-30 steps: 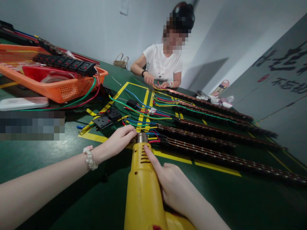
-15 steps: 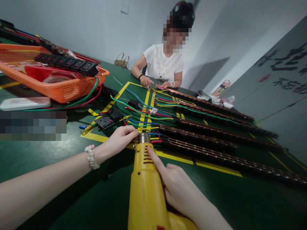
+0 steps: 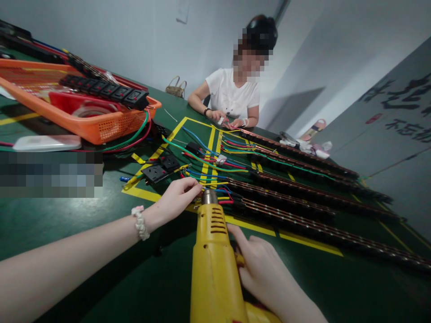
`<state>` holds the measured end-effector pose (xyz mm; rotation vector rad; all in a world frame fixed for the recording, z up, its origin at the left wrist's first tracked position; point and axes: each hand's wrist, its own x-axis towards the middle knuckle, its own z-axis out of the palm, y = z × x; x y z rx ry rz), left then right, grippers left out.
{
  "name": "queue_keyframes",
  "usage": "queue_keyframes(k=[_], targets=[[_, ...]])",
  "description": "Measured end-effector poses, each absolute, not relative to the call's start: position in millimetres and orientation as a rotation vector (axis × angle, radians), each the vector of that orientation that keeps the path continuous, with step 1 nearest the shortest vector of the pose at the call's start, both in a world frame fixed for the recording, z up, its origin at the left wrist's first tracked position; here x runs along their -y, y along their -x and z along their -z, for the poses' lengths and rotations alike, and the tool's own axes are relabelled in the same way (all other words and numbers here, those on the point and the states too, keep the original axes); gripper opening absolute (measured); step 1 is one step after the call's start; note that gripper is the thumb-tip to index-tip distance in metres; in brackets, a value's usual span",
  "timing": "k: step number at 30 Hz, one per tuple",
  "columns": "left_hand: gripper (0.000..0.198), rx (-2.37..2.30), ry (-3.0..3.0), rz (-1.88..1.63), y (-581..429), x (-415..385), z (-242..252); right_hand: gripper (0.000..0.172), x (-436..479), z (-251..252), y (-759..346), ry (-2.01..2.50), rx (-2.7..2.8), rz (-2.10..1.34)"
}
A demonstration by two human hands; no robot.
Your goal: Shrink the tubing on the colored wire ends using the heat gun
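Note:
My right hand (image 3: 261,258) is wrapped round the handle of a yellow heat gun (image 3: 215,264), its index finger stretched along the gun's side. The metal nozzle (image 3: 210,197) points away from me, over coloured wires. Just left of the nozzle, the fingers of my left hand (image 3: 180,195) are pinched together on a thin wire end, which the fingertips and nozzle partly hide. Blue and yellow wires (image 3: 217,183) run from there to long black strips with copper bars (image 3: 303,217). Red wires (image 3: 225,202) lie right of the nozzle. Black socket pieces (image 3: 161,168) lie beyond my left hand.
An orange basket (image 3: 129,128) at the left holds a black socket strip (image 3: 104,91) and a red item. A white case-like object (image 3: 47,142) lies before it. Across the green table (image 3: 101,269) a person (image 3: 232,96) handles wires. Yellow tape (image 3: 141,194) marks the tabletop.
The view has shifted, so most things appear slightly farther right. My right index finger has moved from the heat gun's vents down to its side. The person opposite has brought both hands together.

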<state>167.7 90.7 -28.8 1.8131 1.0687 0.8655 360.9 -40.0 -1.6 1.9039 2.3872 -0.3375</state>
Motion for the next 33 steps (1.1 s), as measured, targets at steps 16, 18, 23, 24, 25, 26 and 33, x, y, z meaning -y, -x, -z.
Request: queue_keyframes(k=[16, 18, 23, 24, 25, 26, 33], targets=[[0.043, -1.025, -1.670, -0.867, -165.3, -94.3, 30.8, 0.008, 39.4, -3.8, -360.3, -1.816, -2.364, 0.419], [0.044, -1.015, -1.665, -0.865, -165.4, -95.2, 32.2, 0.008, 39.4, -3.9, -360.6, -1.808, -2.364, 0.426], [0.043, -0.993, -1.676, -0.883, -165.9, -95.9, 33.7, 0.010, 40.1, -5.7, -360.2, -1.798, -2.369, 0.422], [0.043, -0.992, -1.678, -0.886, -166.0, -95.7, 33.7, 0.011, 40.3, -6.0, -360.1, -1.796, -2.372, 0.410], [0.043, -0.993, -1.681, -0.887, -166.1, -95.6, 33.5, 0.012, 40.5, -6.3, -360.0, -1.794, -2.376, 0.398], [0.043, -0.995, -1.685, -0.890, -166.1, -95.3, 33.2, 0.013, 40.6, -6.5, -360.0, -1.793, -2.377, 0.394], [0.041, -1.011, -1.708, -0.881, -166.1, -93.6, 31.8, 0.012, 41.0, -5.6, -360.7, -1.772, -2.372, 0.404]])
